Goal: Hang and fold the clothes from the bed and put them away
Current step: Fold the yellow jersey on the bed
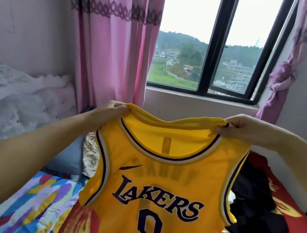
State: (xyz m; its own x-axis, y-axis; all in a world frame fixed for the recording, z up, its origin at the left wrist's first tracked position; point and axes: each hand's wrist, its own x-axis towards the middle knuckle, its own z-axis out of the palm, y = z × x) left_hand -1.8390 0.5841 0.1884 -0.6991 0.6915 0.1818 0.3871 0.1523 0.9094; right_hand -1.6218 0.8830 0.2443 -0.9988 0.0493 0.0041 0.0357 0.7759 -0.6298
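Left hand (110, 110) and right hand (239, 125) each pinch 1 shoulder of the yellow jersey (159, 185), numbered 0, held up over the bed (291, 222) beside dark clothes (254, 207)

Bright daylit room, wide-angle view.
Light pours through the window (207, 45) beyond the fingers; sky glares white, edges bend, the nearest cloth looks soft.

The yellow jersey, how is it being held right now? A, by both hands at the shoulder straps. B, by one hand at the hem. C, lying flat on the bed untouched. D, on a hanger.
A: the left hand and right hand each pinch a shoulder strap of the yellow jersey, holding it up, front facing the camera.
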